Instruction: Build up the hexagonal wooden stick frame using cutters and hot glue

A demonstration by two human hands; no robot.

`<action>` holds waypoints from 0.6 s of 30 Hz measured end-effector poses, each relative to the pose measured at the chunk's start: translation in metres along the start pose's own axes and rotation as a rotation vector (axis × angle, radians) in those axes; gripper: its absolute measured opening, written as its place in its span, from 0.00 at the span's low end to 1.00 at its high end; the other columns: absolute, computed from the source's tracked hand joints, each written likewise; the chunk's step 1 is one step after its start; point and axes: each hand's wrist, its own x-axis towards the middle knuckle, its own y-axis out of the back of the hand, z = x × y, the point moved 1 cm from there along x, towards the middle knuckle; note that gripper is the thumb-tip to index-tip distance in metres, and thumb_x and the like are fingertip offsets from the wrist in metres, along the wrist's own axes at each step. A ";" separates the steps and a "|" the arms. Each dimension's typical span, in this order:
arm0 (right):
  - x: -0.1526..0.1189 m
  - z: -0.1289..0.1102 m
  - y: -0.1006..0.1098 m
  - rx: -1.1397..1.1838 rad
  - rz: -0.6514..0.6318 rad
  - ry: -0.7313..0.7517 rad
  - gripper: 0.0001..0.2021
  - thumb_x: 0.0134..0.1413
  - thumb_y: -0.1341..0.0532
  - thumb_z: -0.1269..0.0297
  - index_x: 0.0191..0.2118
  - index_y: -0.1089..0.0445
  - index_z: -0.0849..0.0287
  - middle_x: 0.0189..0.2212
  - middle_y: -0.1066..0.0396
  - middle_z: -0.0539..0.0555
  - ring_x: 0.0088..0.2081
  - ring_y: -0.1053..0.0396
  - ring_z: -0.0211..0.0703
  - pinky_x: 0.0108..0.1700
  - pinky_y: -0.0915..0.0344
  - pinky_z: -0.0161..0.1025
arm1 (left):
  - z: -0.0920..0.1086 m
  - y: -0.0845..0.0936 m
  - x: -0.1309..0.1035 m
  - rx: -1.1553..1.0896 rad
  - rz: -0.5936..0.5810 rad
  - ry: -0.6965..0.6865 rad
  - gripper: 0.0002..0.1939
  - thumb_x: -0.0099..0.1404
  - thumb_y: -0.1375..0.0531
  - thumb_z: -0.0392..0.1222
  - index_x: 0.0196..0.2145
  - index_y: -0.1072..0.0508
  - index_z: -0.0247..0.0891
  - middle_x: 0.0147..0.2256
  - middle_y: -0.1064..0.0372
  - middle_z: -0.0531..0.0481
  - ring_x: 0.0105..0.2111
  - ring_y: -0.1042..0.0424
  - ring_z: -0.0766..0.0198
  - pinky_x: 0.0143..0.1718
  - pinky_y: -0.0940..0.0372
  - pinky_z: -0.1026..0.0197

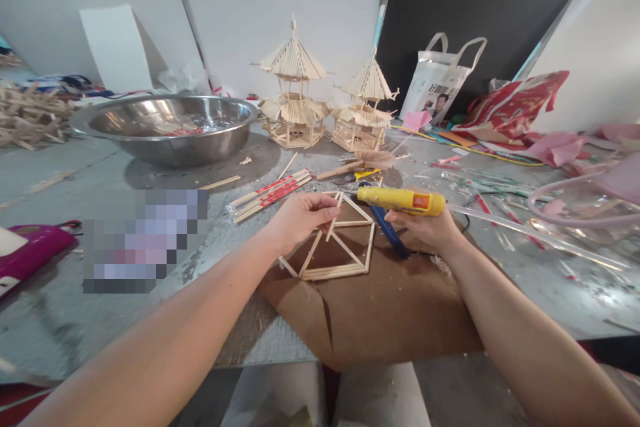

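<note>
My left hand [306,217] pinches a short wooden stick [335,217] over a flat frame of sticks [336,272], which lies on brown cardboard [400,307]. The frame has several sides with spokes meeting near its middle. In my right hand [425,227] is a yellow glue gun [400,200], its nozzle pointing left toward the stick in my left hand. A clear glue stick [530,233] runs out of the gun's back to the right. Whether the nozzle touches the stick is too small to tell.
Two stick pavilions [296,107] [367,110] stand at the back. A metal basin [175,147] is at the left, packed sticks [273,195] lie beyond my left hand, and a blue tool [391,230] lies beneath the gun. Scraps and a pink-rimmed container [585,213] fill the right.
</note>
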 end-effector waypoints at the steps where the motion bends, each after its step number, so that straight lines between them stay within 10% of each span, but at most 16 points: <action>1: 0.000 0.000 0.000 0.001 -0.002 0.002 0.12 0.36 0.37 0.56 0.22 0.39 0.56 0.21 0.37 0.48 0.24 0.38 0.38 0.26 0.39 0.37 | 0.000 0.000 0.000 0.002 0.001 0.000 0.05 0.48 0.40 0.37 0.25 0.30 0.33 0.18 0.36 0.57 0.17 0.38 0.75 0.21 0.40 0.69; 18: -0.001 0.003 0.001 -0.009 -0.009 0.006 0.11 0.37 0.37 0.56 0.23 0.38 0.55 0.21 0.36 0.49 0.25 0.37 0.39 0.27 0.37 0.38 | 0.002 -0.002 -0.001 -0.003 0.025 0.001 0.02 0.49 0.41 0.35 0.24 0.29 0.34 0.17 0.36 0.56 0.17 0.38 0.74 0.21 0.40 0.69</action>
